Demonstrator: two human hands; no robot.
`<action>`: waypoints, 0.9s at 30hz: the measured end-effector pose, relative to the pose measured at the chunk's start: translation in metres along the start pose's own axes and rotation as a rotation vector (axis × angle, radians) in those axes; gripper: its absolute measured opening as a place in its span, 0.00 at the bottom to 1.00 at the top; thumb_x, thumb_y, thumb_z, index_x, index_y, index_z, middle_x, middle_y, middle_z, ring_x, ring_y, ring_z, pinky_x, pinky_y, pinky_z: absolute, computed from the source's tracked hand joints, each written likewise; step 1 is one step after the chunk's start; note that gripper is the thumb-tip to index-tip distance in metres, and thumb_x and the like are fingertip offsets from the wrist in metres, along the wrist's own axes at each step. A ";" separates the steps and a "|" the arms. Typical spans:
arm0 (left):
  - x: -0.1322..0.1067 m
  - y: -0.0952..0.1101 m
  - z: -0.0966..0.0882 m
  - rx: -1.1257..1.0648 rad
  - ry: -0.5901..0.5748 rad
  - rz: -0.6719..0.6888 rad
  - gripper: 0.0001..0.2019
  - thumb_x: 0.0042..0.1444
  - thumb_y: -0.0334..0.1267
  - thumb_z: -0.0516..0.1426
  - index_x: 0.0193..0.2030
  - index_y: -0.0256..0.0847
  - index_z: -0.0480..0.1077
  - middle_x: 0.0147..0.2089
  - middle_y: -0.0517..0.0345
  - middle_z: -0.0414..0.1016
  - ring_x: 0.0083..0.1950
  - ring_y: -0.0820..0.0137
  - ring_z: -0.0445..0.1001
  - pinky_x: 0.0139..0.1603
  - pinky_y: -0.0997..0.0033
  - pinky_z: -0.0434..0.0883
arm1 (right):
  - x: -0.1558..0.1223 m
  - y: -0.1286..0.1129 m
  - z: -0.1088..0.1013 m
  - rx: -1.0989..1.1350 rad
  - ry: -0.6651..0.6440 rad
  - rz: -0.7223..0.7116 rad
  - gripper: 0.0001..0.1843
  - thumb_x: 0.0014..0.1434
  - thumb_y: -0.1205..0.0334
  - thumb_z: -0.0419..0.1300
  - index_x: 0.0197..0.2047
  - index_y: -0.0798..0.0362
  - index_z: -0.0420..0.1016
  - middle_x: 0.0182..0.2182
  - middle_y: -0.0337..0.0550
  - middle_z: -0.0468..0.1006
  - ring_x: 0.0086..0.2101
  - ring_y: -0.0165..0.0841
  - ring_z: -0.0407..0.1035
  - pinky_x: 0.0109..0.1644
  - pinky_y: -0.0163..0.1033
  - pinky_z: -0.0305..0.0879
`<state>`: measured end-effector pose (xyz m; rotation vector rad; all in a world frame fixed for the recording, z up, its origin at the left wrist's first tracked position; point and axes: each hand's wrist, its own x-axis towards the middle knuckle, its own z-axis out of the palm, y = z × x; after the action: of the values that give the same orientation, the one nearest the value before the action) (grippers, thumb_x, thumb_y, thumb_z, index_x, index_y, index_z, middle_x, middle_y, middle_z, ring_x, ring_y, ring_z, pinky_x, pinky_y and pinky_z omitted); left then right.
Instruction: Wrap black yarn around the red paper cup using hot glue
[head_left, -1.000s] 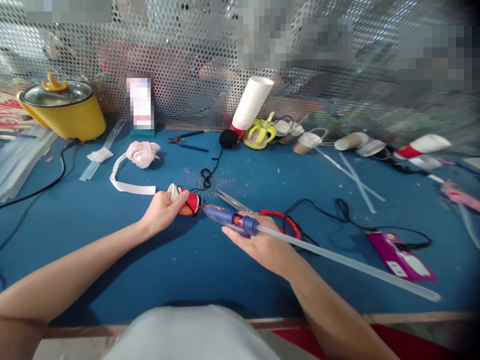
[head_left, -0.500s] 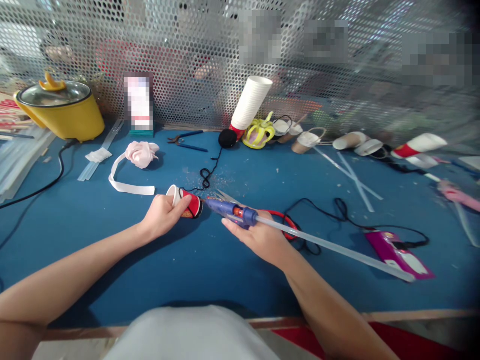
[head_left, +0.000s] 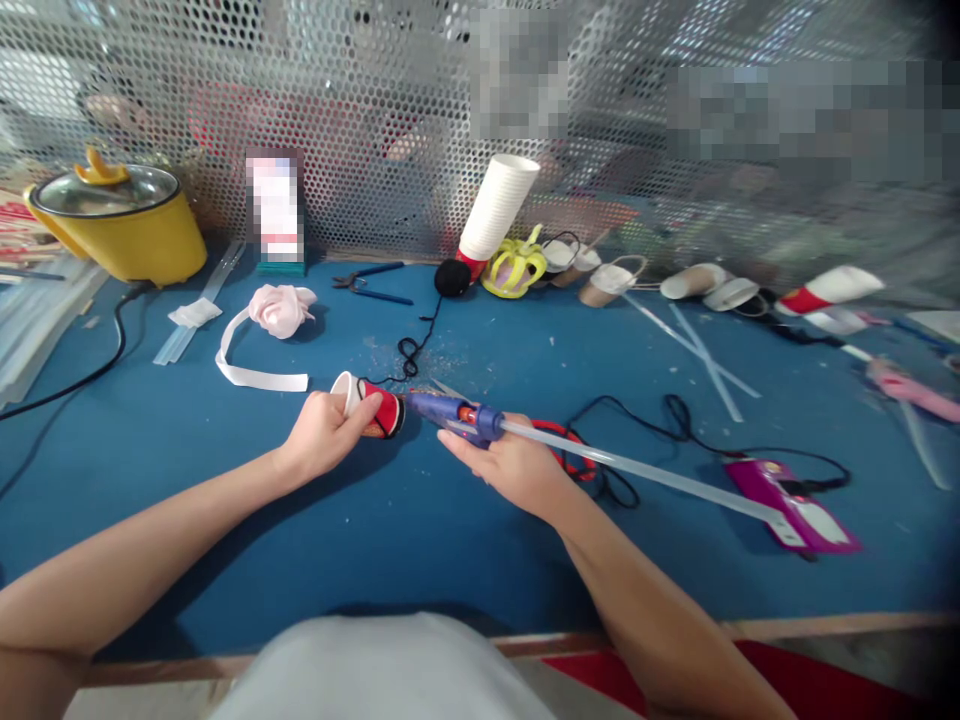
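My left hand (head_left: 324, 432) is closed round a small red and white paper cup (head_left: 373, 405) lying on its side on the blue table (head_left: 420, 540). My right hand (head_left: 510, 468) grips a blue glue gun (head_left: 450, 411) whose nozzle touches the cup's bottom end. A long clear glue stick (head_left: 645, 472) juts out of the gun's back toward the right. Black yarn (head_left: 411, 352) runs from the cup up to a black yarn ball (head_left: 452, 277).
Red-handled scissors (head_left: 574, 450) lie under my right hand. A purple box (head_left: 795, 505) with a black cord sits to the right. A yellow pot (head_left: 116, 220), white ribbon with pink fabric flower (head_left: 281, 308), pliers (head_left: 371, 282), a cup stack (head_left: 499, 205) and several cups line the mesh wall.
The glue gun and my right hand shifted slightly up and left, closing on the cup's bottom. The trailing glue stick flattened. My left hand stayed on the cup.
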<state>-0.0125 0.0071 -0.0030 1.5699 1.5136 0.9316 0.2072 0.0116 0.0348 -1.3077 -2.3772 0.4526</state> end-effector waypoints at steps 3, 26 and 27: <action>0.000 0.002 0.000 0.099 -0.014 0.006 0.24 0.52 0.53 0.47 0.13 0.40 0.48 0.16 0.65 0.44 0.21 0.78 0.44 0.19 0.75 0.46 | 0.001 -0.001 -0.001 0.015 0.001 0.007 0.14 0.56 0.54 0.51 0.28 0.51 0.72 0.25 0.43 0.78 0.36 0.39 0.73 0.37 0.37 0.67; 0.001 0.001 -0.002 0.044 -0.027 -0.028 0.23 0.52 0.55 0.47 0.15 0.40 0.50 0.18 0.65 0.45 0.22 0.78 0.45 0.19 0.75 0.46 | -0.010 -0.004 -0.007 0.003 0.002 -0.020 0.13 0.57 0.54 0.52 0.35 0.51 0.74 0.34 0.47 0.78 0.38 0.41 0.72 0.44 0.42 0.66; 0.002 0.000 -0.002 0.035 -0.025 -0.033 0.23 0.52 0.55 0.47 0.16 0.39 0.52 0.18 0.65 0.46 0.22 0.78 0.45 0.19 0.75 0.47 | -0.011 -0.005 -0.008 -0.014 0.010 -0.031 0.13 0.57 0.55 0.52 0.33 0.51 0.75 0.34 0.47 0.78 0.38 0.40 0.72 0.43 0.42 0.66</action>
<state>-0.0140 0.0087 -0.0020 1.5705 1.5414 0.8680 0.2129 0.0004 0.0422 -1.2744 -2.3932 0.4208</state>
